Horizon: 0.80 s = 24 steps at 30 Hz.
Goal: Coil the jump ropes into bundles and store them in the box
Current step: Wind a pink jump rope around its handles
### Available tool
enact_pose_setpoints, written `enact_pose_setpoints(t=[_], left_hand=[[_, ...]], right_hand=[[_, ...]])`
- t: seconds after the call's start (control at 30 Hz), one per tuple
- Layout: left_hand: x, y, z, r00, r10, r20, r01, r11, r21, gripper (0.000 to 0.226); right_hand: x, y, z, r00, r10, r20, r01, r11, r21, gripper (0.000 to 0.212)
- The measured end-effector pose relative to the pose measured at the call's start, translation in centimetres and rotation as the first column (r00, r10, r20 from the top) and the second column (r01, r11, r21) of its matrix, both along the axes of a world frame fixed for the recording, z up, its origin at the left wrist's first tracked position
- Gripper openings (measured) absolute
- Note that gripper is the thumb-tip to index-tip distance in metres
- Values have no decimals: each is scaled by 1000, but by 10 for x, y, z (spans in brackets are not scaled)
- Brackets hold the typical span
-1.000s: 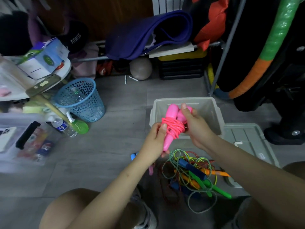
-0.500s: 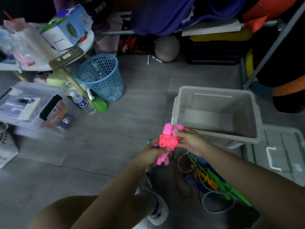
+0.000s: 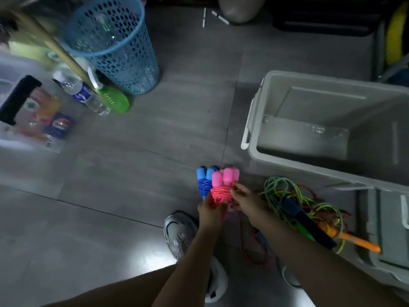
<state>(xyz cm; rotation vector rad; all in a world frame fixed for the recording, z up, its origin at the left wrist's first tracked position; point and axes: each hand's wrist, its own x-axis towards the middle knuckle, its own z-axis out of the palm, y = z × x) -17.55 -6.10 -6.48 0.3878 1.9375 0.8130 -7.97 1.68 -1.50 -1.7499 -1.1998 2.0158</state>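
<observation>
Low centre of the frame, both hands are on the pink rope (image 3: 221, 187): the left hand (image 3: 210, 210) grips the bundle from below, fingers curled round the handles' lower ends, while the right hand (image 3: 245, 201) pinches the cord at the wrapped middle. The cord is wound round the two pink handles, which stand side by side, tips up. Just behind it, to the left, sits a blue rope (image 3: 204, 180), already wound, on the floor or against the left hand; which, I cannot tell. The box (image 3: 252, 120) waits open at the right of the frame, nothing visible inside, its lid (image 3: 385, 227) lying in the lower right corner. Between the box and the right forearm lies the tangle (image 3: 294, 202) of green, yellow and red cords with dark and orange handles, not yet coiled. My read: this is the finishing tuck. Done well, the loose end goes under a tight turn so the wrap holds, the left hand keeping the handles squeezed together until it locks; let go early and the coil may spring loose.
</observation>
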Motion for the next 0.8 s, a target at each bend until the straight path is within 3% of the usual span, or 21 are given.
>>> enact_pose_setpoints(t=[0.07, 0.23, 0.33, 0.47, 0.6, 0.7, 0.8], left_hand=[[-4, 9, -17, 997, -19, -72, 15, 998, -54, 42], [-5, 29, -3, 985, 73, -159, -88, 992, -91, 75], [-3, 34, 11, 990, 74, -117, -87, 990, -114, 66], [-2, 37, 12, 991, 60, -118, -78, 985, -154, 57], [4, 35, 22, 963, 6, -271, -51, 986, -159, 64], [19, 30, 39, 891, -100, -442, 43, 990, -136, 69], [43, 28, 50, 856, -209, -472, 206, 977, -59, 64]], right_hand=[[-6, 6, -13, 992, 57, 111, -68, 992, 102, 35], [-20, 17, -26, 963, 133, 233, -184, 959, 215, 36], [-22, 21, -35, 941, 189, 281, -258, 937, 234, 38], [-18, 21, -38, 946, 182, 270, -241, 948, 206, 37], [-6, 14, -29, 966, 112, 234, -161, 966, 202, 31], [14, 7, -16, 968, 46, 248, -103, 970, 222, 28], [44, -2, -4, 956, 15, 293, -96, 960, 263, 27]])
